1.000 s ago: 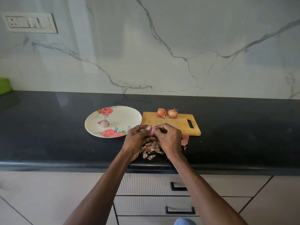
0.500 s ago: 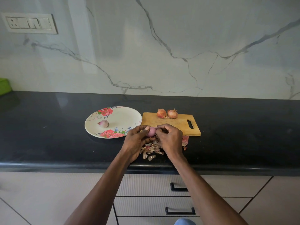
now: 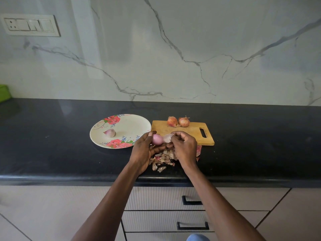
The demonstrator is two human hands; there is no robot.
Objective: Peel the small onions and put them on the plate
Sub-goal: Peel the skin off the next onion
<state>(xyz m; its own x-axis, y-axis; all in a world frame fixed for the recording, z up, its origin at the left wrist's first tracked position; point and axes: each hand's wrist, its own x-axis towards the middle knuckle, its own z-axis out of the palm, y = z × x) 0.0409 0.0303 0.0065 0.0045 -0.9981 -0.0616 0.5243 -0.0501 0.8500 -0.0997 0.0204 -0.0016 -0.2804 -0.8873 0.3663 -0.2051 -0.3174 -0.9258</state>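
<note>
My left hand (image 3: 143, 152) grips a pink, mostly peeled small onion (image 3: 157, 139) above the counter. My right hand (image 3: 184, 146) pinches a pale strip of onion skin (image 3: 168, 137) pulled away from it to the right. One peeled onion (image 3: 110, 132) lies on the floral plate (image 3: 132, 126). Two unpeeled brown onions (image 3: 172, 121) (image 3: 184, 121) sit at the far edge of the wooden cutting board (image 3: 191, 134). A pile of peels (image 3: 163, 160) lies on the counter under my hands.
The black counter (image 3: 52, 145) runs to a rounded front edge, with drawers (image 3: 191, 202) below. A marble wall stands behind, carrying a switch panel (image 3: 29, 25) at upper left. A green object (image 3: 4, 93) sits at the far left edge.
My right hand has drawn a layer of skin off the onion to the right, exposing more of the pink bulb. The hands have parted slightly.
</note>
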